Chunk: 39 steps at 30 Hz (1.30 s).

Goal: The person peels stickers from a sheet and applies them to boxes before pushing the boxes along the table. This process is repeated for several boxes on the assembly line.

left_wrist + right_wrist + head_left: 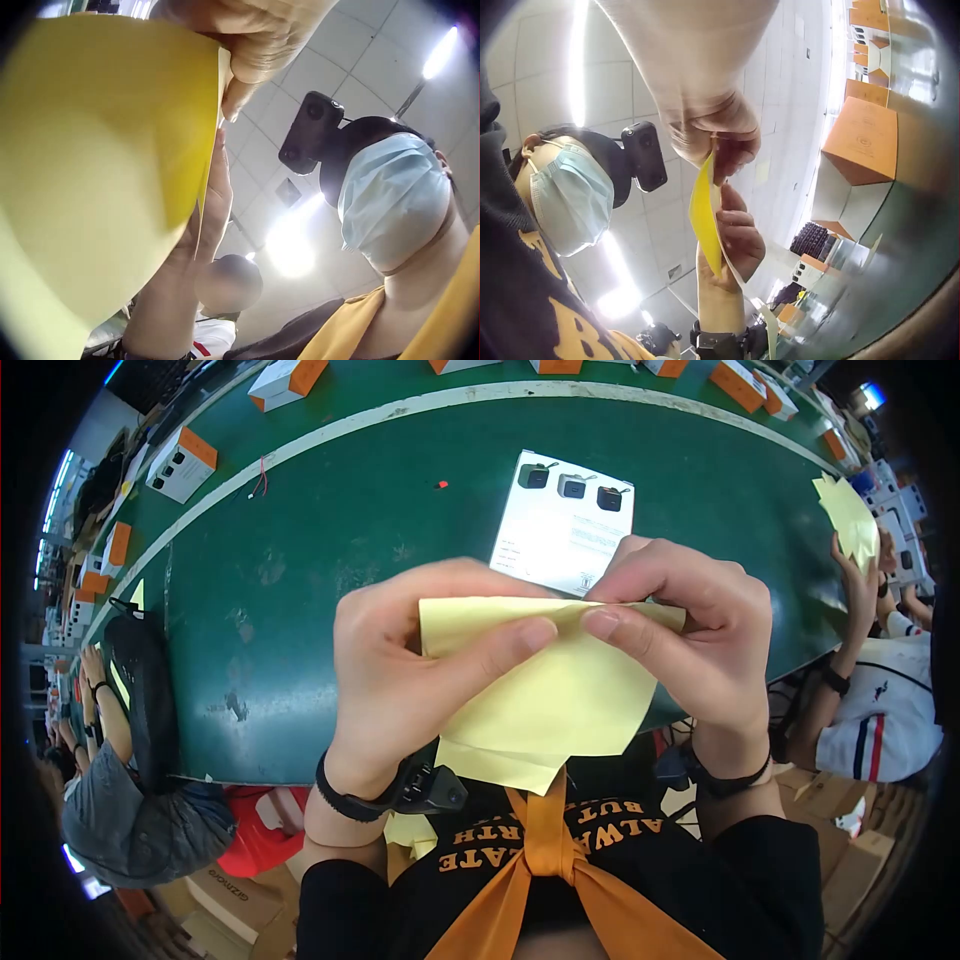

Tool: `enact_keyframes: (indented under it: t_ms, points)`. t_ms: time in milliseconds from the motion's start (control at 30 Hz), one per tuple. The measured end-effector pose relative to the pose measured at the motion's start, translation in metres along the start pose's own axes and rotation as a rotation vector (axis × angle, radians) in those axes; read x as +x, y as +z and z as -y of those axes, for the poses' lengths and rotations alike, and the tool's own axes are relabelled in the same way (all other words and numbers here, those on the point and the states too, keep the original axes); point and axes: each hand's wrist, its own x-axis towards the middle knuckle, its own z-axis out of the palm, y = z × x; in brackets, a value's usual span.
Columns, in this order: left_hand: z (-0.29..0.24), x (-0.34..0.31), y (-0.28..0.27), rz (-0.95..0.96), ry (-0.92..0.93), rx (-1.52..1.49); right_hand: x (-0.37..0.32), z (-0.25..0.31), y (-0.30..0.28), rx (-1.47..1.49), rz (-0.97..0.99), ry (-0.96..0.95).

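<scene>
A pale yellow sheet of paper (560,710) hangs in front of the chest, its top edge folded over. At the left end of that fold my left hand (385,645) pinches the paper, thumb in front and fingers behind. My right hand (715,620) pinches the same edge further right, its thumb close to the left thumb near the middle. In the right wrist view the yellow paper (705,210) shows edge-on between both hands, bent into two layers. Behind the hands, a white printed box (545,525) with three speaker pictures lies on the green table.
The green table (300,650) curves around the front, with a pale strip (400,410) along its far side. Orange and white boxes (185,465) stand beyond it. Another person (870,690) at right holds yellow paper (850,525); a dark bag (140,680) is at left.
</scene>
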Motion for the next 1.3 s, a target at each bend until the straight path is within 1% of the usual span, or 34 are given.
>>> enact_keyframes:
  t_ms: [33,67,100,133,167,200,233,267,300,367,433,600,667,767,800,867,900,933,967,1033,1067,1133,1233,1300]
  points:
    - [0.003,0.0,-0.006,0.041,0.087,0.103,0.002,-0.002,0.001,0.003,-0.001,0.001]
    - [0.005,0.0,-0.009,0.081,0.174,0.205,0.005,-0.005,0.002,-0.143,-0.022,-0.082]
    - [0.007,0.001,-0.01,0.081,0.171,0.207,0.007,-0.007,0.003,-0.289,-0.042,-0.164]
    - [0.008,0.002,-0.008,0.054,0.219,0.261,0.008,-0.006,0.002,-0.287,-0.042,-0.163]
    - [0.009,0.003,-0.008,0.027,0.264,0.315,0.01,-0.005,0.001,-0.469,-0.05,-0.285]
    - [0.007,0.003,-0.006,0.027,0.261,0.317,0.012,-0.005,0.001,-0.65,-0.059,-0.407]
    - [0.004,0.002,-0.004,0.002,0.139,0.302,0.011,-0.009,0.003,-0.643,-0.057,-0.404]
    - [0.002,0.001,-0.004,-0.023,0.022,0.284,0.008,-0.012,0.008,-0.732,-0.119,-0.488]
    - [0.003,0.001,-0.004,-0.027,0.02,0.286,0.006,-0.014,0.012,-0.821,-0.183,-0.573]
    - [0.004,0.002,-0.005,-0.035,-0.119,0.035,0.003,-0.017,0.015,-0.83,-0.204,-0.589]
    - [0.006,0.003,-0.003,-0.043,-0.121,0.058,0.001,-0.018,0.014,-0.833,-0.225,-0.609]
    - [0.007,0.006,0.001,-0.026,-0.16,0.059,0.007,-0.023,0.004,-0.814,-0.177,-0.602]
    - [0.011,0.008,0.001,-0.017,-0.085,0.117,0.009,-0.025,0.001,-0.785,-0.164,-0.599]
    - [0.014,0.015,0.01,-0.056,-0.094,0.085,0.01,-0.029,-0.003,-0.807,-0.164,-0.656]
    - [0.015,0.016,0.011,-0.052,-0.091,0.089,0.01,-0.027,-0.004,-0.774,-0.15,-0.637]
    - [0.019,0.018,0.011,-0.057,-0.152,0.029,0.011,-0.026,-0.008,-0.737,-0.14,-0.618]
    - [0.02,0.019,0.011,-0.056,-0.154,0.032,0.011,-0.026,-0.01,-0.695,-0.159,-0.555]
    - [0.02,0.02,0.011,-0.058,-0.115,0.131,0.012,-0.026,-0.011,-0.649,-0.176,-0.487]
    - [0.02,0.021,0.011,-0.057,-0.069,0.23,0.012,-0.026,-0.012,-0.646,-0.179,-0.485]
    - [0.019,0.018,0.013,-0.055,-0.058,0.274,0.01,-0.026,-0.013,-0.783,-0.084,-0.408]
    - [0.02,0.018,0.014,-0.057,-0.042,0.315,0.009,-0.029,-0.012,-0.779,-0.087,-0.408]
    - [0.021,0.02,0.015,-0.073,-0.059,0.293,0.005,-0.035,-0.008,-0.876,-0.166,-0.566]
    - [0.02,0.021,0.016,-0.094,-0.094,0.252,0.005,-0.038,-0.008,-0.834,-0.189,-0.596]
    - [0.021,0.021,0.018,-0.095,-0.11,0.236,0.006,-0.039,-0.01,-0.812,-0.176,-0.583]
